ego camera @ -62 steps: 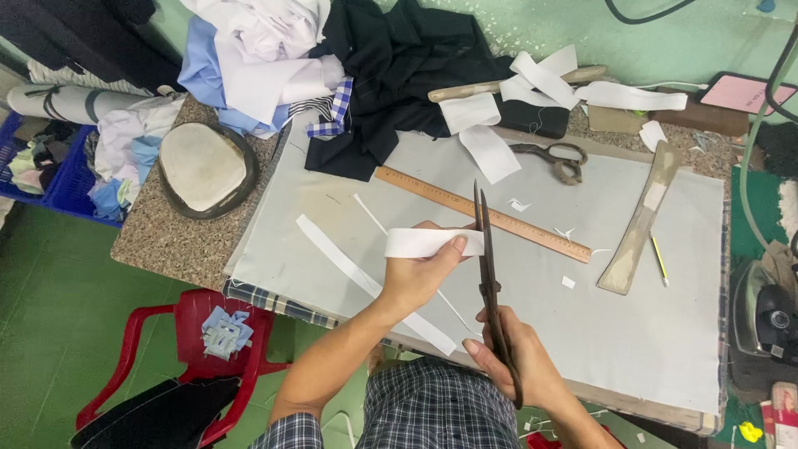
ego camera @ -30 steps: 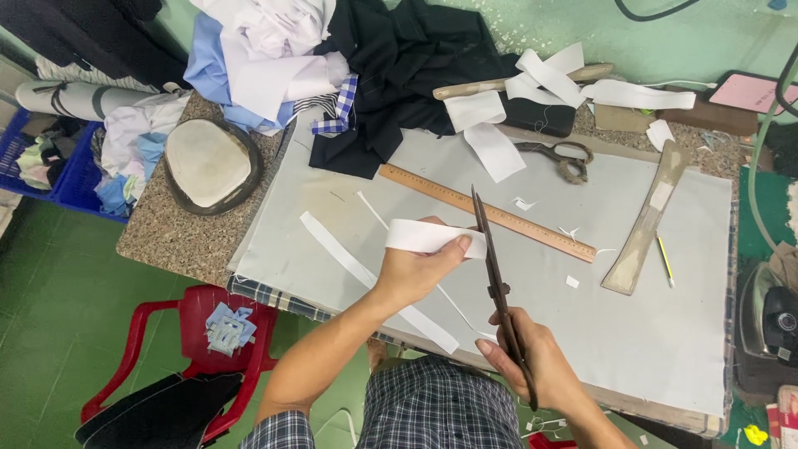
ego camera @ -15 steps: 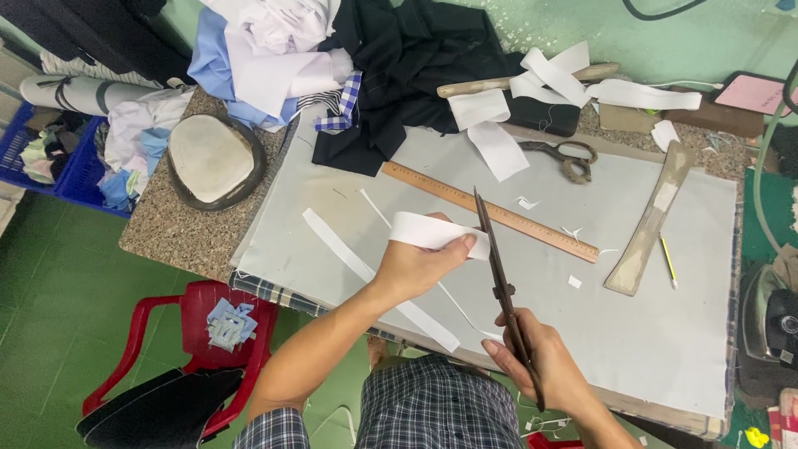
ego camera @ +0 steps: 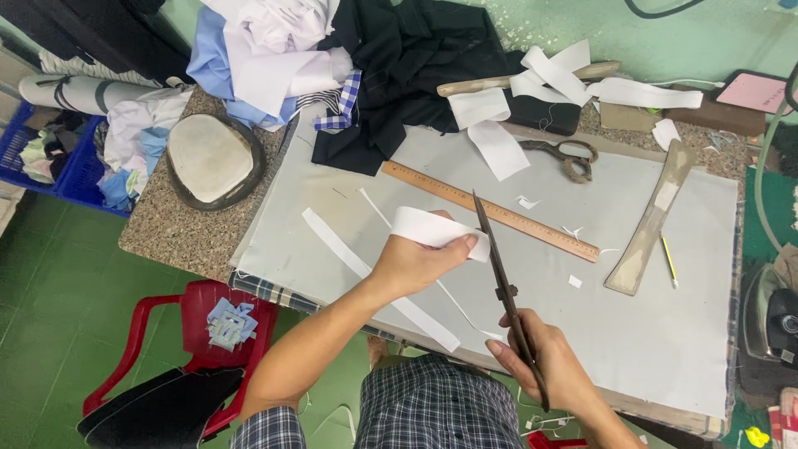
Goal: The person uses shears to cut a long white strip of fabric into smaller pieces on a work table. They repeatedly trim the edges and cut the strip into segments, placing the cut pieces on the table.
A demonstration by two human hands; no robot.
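Hidden/cut off: blue crate [ego camera: 50, 158] at far left runs out of frame, contents just a jumble of cloth. Red chair [ego camera: 179, 349] below the worktop edge is half covered by dark fabric. Person's forearms leave the frame at the bottom. Far right: dark machine [ego camera: 777, 333] is cropped, can't make out what it is.

Left to right on the worktop [ego camera: 665, 349]: rolled fabric, round cream pad in a dark rim [ego camera: 212, 158], pile of white and blue cloth, black cloth [ego camera: 416, 58] spilling onto the grey cover. Long white strip [ego camera: 349, 258] lies flat, running diagonally toward the near edge.

Left hand [ego camera: 411, 266]: closed around a white fabric strip [ego camera: 432, 226], thumb on top, strip lifted off the surface and curling over the fingers. Strip end reaches the blades.

Right hand [ego camera: 553, 366]: closed on the handles of the long scissors [ego camera: 503, 287], blades pointing away from the body; tip lies over the wooden ruler [ego camera: 490, 209]. Blades look near shut, exact gap hard to read. Fingers inside the handle loops mostly hidden.

Further right: second pair of scissors [ego camera: 565, 158] lying near white strips, curved wooden tool [ego camera: 652, 220], yellow pencil [ego camera: 669, 259] just beside it, small white scraps scattered.
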